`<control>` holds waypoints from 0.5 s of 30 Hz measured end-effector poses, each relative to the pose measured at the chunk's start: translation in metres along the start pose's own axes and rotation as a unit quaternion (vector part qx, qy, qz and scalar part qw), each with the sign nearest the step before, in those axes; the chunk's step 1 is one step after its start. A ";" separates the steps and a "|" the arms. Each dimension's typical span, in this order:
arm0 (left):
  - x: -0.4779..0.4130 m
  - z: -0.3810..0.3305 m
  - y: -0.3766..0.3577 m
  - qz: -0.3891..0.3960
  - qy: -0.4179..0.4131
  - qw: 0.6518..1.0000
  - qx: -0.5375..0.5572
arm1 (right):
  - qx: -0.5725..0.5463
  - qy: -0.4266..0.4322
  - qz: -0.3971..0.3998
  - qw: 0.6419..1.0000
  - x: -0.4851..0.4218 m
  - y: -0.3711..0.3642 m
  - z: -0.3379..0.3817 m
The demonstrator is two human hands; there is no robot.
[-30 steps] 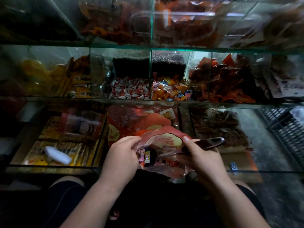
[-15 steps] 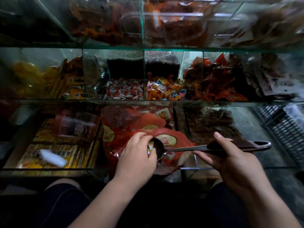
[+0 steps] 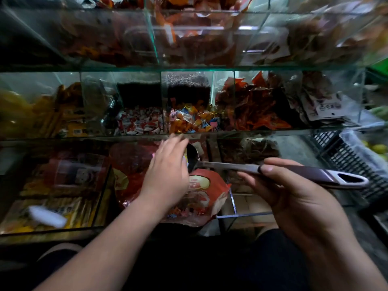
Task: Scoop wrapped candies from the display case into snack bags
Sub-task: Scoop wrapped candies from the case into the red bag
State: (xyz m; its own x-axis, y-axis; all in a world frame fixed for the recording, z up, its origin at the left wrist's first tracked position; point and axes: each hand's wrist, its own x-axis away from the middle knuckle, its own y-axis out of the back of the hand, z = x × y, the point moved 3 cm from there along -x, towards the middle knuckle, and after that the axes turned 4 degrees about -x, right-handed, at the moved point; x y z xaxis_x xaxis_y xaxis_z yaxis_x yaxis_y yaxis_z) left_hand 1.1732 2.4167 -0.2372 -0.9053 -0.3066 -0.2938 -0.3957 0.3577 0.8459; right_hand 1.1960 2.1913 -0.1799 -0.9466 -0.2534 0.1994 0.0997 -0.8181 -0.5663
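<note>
A red snack bag (image 3: 206,193) with a round label lies in the lower glass compartment, its mouth toward me. My right hand (image 3: 294,198) grips the dark handle of a metal scoop (image 3: 310,173); the scoop's bowl (image 3: 192,157) hovers above the bag, just below the shelf edge. My left hand (image 3: 167,173) is raised over the bowl's left side with its fingers stretched forward and blurred; bits of wrapped candy show at its edges. Behind the glass lie white-and-red candies (image 3: 140,122) and mixed orange and blue candies (image 3: 190,119).
The display case's glass shelf edge (image 3: 262,132) crosses just above the scoop. Red snack packs (image 3: 256,110) fill the compartment to the right, yellow packets (image 3: 52,114) the left. A white object (image 3: 47,216) lies on packets at lower left. A black crate (image 3: 344,156) stands at right.
My left hand has let go of the bag and risen over the scoop bowl. The scoop has come up out of the bag toward the shelf. The view has shifted closer.
</note>
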 end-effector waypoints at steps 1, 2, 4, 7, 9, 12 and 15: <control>-0.014 -0.003 0.006 -0.002 -0.009 1.000 0.004 | -0.011 0.005 -0.013 1.000 -0.004 -0.004 0.001; -0.027 -0.007 0.011 -0.002 -0.019 1.000 0.011 | -0.023 0.011 -0.026 0.999 -0.008 -0.007 0.003; -0.051 -0.014 0.024 -0.005 -0.051 0.998 0.027 | -0.060 0.021 -0.047 0.997 -0.020 -0.015 0.006; -0.073 -0.020 0.046 -0.069 -0.081 0.992 0.072 | -0.124 0.034 -0.056 0.990 -0.046 -0.027 0.009; -0.078 -0.015 0.055 -0.147 -0.052 0.981 0.114 | -0.146 0.053 -0.070 0.985 -0.068 -0.038 0.006; -0.073 0.001 0.051 -0.155 0.042 0.977 0.139 | -0.003 0.138 -0.061 0.988 -0.097 -0.053 -0.005; -0.058 0.020 0.035 -0.098 0.081 0.986 0.106 | 0.409 0.336 0.065 0.846 -0.116 -0.069 -0.013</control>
State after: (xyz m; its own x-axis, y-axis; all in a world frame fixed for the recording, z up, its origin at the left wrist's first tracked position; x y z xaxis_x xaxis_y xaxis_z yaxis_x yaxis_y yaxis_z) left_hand 1.2088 2.4644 -0.1994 -0.7784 -0.5195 -0.3525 -0.5995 0.4486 0.6629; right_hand 1.2947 2.2836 -0.1741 -0.8438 -0.2436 -0.4782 0.1350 -0.9587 0.2502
